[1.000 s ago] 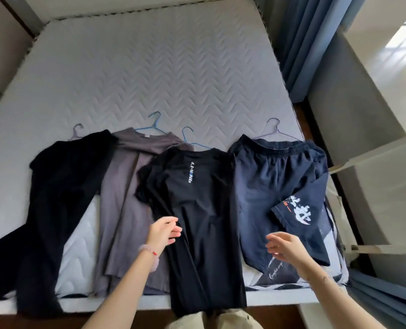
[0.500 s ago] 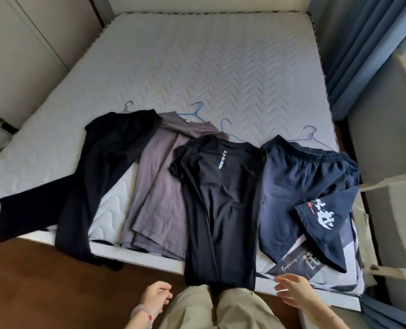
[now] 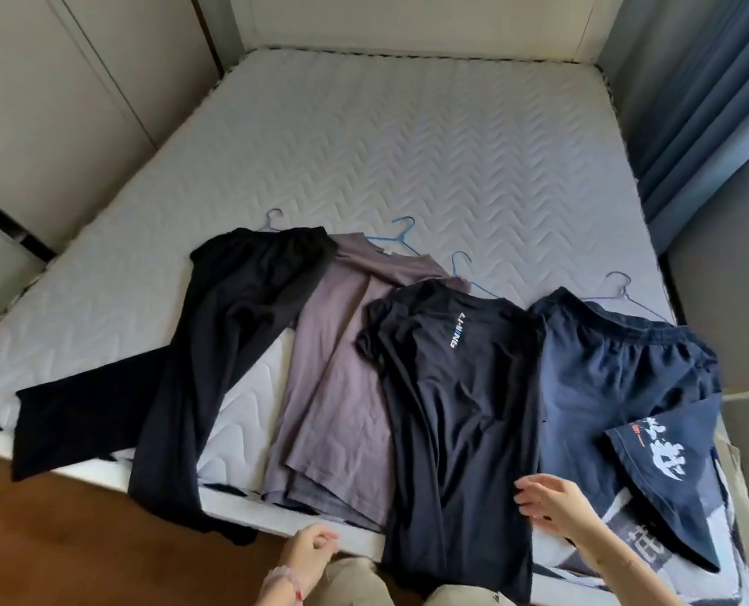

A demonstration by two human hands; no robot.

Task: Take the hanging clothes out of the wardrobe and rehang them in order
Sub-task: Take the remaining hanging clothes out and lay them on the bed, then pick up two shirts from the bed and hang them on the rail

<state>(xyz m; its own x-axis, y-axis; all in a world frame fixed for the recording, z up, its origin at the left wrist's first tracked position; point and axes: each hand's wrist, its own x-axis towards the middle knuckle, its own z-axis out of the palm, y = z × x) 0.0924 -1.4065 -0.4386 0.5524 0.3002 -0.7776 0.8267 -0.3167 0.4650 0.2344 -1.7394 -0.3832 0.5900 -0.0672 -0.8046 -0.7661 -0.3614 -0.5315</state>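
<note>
Lying side by side along the near edge of the mattress (image 3: 407, 146), the four garments all run lengthwise from you toward the head of the bed, tops away from you. From left to right they are the black trousers (image 3: 232, 365), the grey-mauve T-shirt (image 3: 342, 365), the black T-shirt (image 3: 455, 408) and the navy shorts (image 3: 604, 387). Each overlaps its neighbour a little, and the trouser legs and both shirt hems hang over the bed's edge. At each top a wire hanger hook pokes out, pointing up the bed: a pale one (image 3: 272, 218), two blue ones (image 3: 401, 231) (image 3: 462, 266), and another pale one (image 3: 622, 286). Your right hand (image 3: 552, 505) is over the seam where the black T-shirt meets the shorts, fingers spread loose and gripping nothing; whether it touches the cloth is unclear. Your left hand (image 3: 309, 557) is low by the bed's edge, fingers loosely curled and empty. A printed cloth (image 3: 635, 540) lies under the shorts. Pale panelled doors (image 3: 57, 102) stand on the left, a blue curtain (image 3: 692, 102) hangs on the right, and a wooden floor (image 3: 57, 540) lies below.
</note>
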